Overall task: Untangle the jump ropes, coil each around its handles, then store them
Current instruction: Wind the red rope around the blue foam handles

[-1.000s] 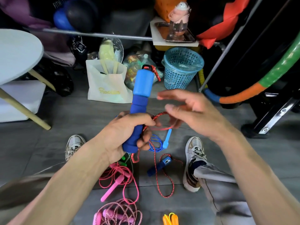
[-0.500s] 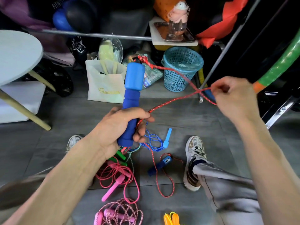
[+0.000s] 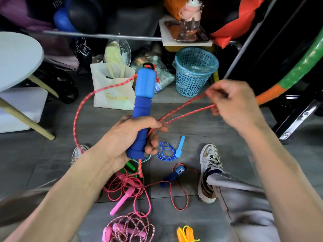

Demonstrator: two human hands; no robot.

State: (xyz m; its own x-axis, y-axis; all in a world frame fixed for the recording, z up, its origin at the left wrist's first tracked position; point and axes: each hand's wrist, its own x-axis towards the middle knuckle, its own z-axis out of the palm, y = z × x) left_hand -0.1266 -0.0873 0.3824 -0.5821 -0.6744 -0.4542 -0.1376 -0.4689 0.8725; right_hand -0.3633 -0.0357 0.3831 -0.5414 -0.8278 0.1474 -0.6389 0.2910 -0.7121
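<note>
Left hand: your grip is clamped round the lower, dark part of the blue handle, held upright above the floor.
Red rope: one loop bows out left of the handle; a doubled run leads right from your left thumb.
Right hand: your grip pinches that doubled run, drawn fairly taut.
Second blue handle: on the floor between your shoes, rope trailing from it.
Step, as judged: coiling round the handle. Keep tension even, lay turns side by side, trap each under your thumb.
Risk: the trailing end may snag the pink ropes below.
</note>
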